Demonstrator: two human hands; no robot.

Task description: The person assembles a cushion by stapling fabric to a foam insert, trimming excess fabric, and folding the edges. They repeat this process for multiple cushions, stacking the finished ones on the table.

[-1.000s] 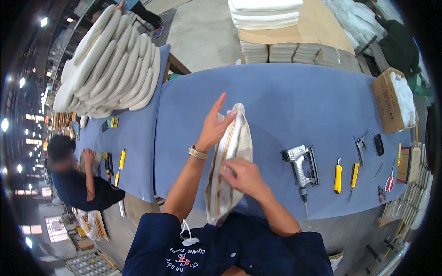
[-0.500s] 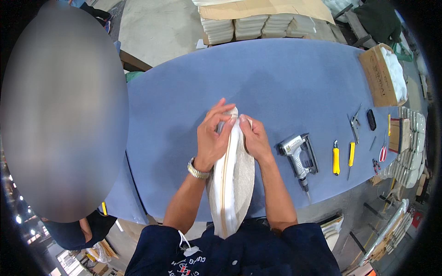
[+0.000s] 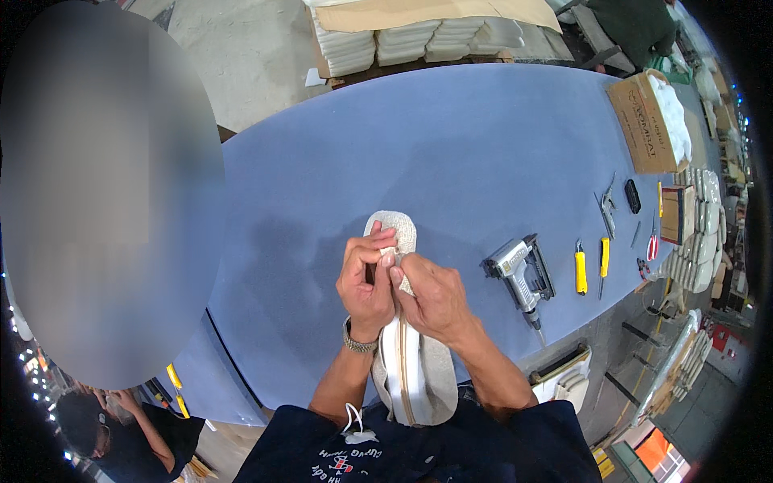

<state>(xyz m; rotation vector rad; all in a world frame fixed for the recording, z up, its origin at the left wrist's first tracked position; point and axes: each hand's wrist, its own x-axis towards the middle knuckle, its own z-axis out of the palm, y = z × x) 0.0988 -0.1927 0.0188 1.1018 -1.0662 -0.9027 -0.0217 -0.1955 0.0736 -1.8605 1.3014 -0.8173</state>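
Observation:
A long beige cushion cover (image 3: 412, 366) with a white zip strip down its middle lies on the blue table (image 3: 451, 153) in front of me, running from my body out to a rounded far end. My left hand (image 3: 366, 282) and my right hand (image 3: 435, 296) both pinch the fabric near that far end, fingertips meeting over the zip line. A watch sits on my left wrist.
A silver staple gun (image 3: 519, 274) lies to the right, then yellow-handled knives (image 3: 580, 268), pliers and a small black object. A cardboard box (image 3: 644, 121) with white filling stands far right. Stacked white foam pads (image 3: 419, 40) lie beyond the table. Another person (image 3: 121, 427) works at lower left.
My left hand dropped from raised above the cover to gripping it beside my right hand. Both hands came together near the cover's far end, and the view swung right.

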